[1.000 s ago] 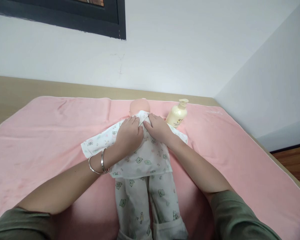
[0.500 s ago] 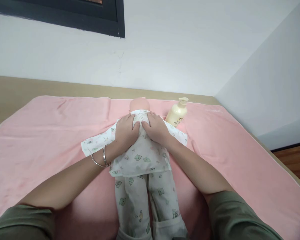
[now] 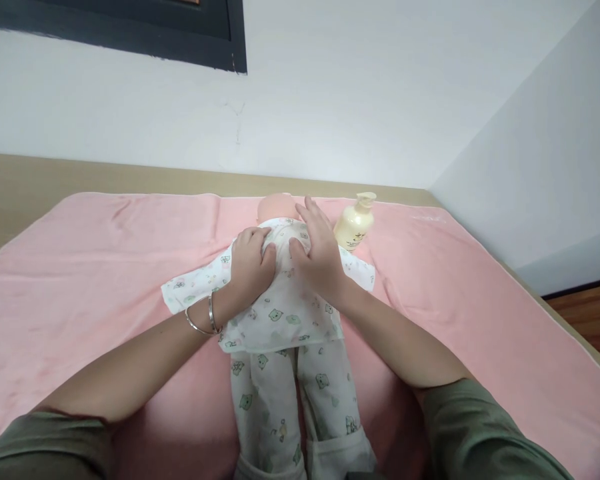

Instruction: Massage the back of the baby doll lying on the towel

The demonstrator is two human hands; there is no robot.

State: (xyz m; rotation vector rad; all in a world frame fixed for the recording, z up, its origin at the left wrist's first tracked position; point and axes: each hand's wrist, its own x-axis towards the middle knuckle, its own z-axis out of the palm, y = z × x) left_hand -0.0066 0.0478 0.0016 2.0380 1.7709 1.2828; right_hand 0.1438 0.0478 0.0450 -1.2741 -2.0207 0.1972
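Observation:
A baby doll [image 3: 277, 207] lies back-up, its bald head toward the wall, dressed in a white printed top [image 3: 285, 313] and matching trousers [image 3: 270, 400]. My left hand [image 3: 253, 265] rests flat on the left side of the doll's upper back, fingers extended, two silver bangles at the wrist. On the other side, my right hand [image 3: 320, 253] is raised at the fingers beside the doll's right shoulder, thumb apart and nothing held. A pale yellow pump bottle [image 3: 354, 223] stands just right of the doll's shoulder.
A pink cloth [image 3: 105, 267] lies under the doll over a wooden surface [image 3: 30, 177]. Behind it is a white wall [image 3: 330, 100] with a dark frame [image 3: 237, 40] at upper left. Another wall rises at the right.
My right hand has lifted its fingers off the doll's upper back, and they now point up toward the wall. My left hand stays in nearly the same place.

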